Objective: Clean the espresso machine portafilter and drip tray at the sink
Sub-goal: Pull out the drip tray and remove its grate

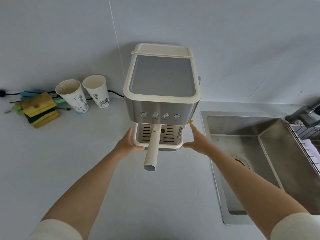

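Note:
A cream and steel espresso machine (161,87) stands on the counter against the wall. Its portafilter (152,149) is locked in place, the cream handle pointing toward me. Below it sits the cream drip tray (173,144) with a slotted grate. My left hand (129,144) grips the tray's front left corner, thumb on the rim. My right hand (197,141) is just off the tray's right side, fingers spread, holding nothing. The steel sink (242,153) lies to the right of the machine.
Two paper cups (83,94) and a stack of yellow-green sponges (40,110) with small utensils sit at the back left. A black cable runs along the wall. A dark faucet (304,115) and a wire rack (308,144) are at the sink's far right.

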`<state>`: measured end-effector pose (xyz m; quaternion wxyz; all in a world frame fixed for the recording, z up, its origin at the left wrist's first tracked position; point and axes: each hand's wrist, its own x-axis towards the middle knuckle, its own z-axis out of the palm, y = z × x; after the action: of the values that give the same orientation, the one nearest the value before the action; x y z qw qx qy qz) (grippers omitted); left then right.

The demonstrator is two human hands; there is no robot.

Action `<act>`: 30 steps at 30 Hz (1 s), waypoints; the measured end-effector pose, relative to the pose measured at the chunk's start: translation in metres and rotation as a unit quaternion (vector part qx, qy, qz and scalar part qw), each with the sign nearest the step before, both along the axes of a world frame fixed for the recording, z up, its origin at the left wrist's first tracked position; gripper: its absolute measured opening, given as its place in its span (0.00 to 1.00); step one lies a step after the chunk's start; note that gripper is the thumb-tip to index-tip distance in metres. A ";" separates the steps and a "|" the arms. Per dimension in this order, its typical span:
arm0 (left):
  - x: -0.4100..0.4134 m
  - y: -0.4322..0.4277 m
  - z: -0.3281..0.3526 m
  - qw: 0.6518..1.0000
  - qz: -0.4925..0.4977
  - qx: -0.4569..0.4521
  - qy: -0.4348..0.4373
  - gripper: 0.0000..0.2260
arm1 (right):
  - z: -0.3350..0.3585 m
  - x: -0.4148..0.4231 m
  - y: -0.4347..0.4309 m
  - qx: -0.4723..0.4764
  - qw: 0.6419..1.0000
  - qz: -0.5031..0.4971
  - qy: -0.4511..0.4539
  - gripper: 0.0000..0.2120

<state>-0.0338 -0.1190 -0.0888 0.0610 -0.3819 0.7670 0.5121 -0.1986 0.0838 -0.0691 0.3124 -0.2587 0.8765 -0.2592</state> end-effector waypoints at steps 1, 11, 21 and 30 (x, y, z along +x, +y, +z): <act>-0.003 -0.001 -0.001 1.000 -0.012 -0.010 0.002 0.40 | -0.001 0.002 -0.004 -0.001 1.000 0.013 -0.003 0.45; -0.022 -0.015 -0.022 0.995 -0.077 -0.050 0.027 0.47 | -0.028 0.011 -0.035 -0.013 1.000 0.022 -0.007 0.39; -0.025 -0.015 -0.032 0.994 -0.073 -0.065 0.048 0.48 | -0.030 0.010 -0.039 -0.013 1.000 0.022 -0.003 0.32; -0.004 0.003 -0.029 0.995 -0.054 -0.072 0.049 0.50 | -0.025 0.022 -0.025 -0.029 0.999 0.027 -0.020 0.41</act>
<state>-0.0382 -0.1158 -0.1177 0.0229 -0.3178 0.8235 0.4694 -0.1766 0.0592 -0.0939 0.3295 -0.2856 0.8550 -0.2808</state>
